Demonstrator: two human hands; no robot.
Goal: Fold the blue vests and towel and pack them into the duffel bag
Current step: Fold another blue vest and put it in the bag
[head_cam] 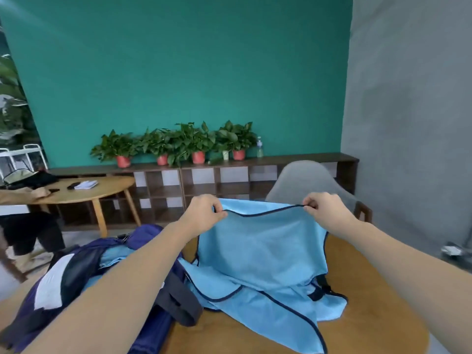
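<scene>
A light blue vest [260, 254] with dark piping hangs lifted above the wooden table [370, 302], its lower part still draped on the tabletop. My left hand [204, 215] pinches the vest's top edge at the left. At the right end of that edge my right hand [324, 210] pinches the dark trim. The navy duffel bag [143, 251] lies open at the left of the table, under my left forearm, with light blue fabric [115, 256] showing inside it. A dark grey strap [176, 297] of the bag lies beside the vest.
A grey chair [306, 180] stands behind the table. A small round wooden table [97, 192] with a notebook and dark items sits at the left. Potted plants [178, 144] line a low shelf against the green wall. A grey wall rises at the right.
</scene>
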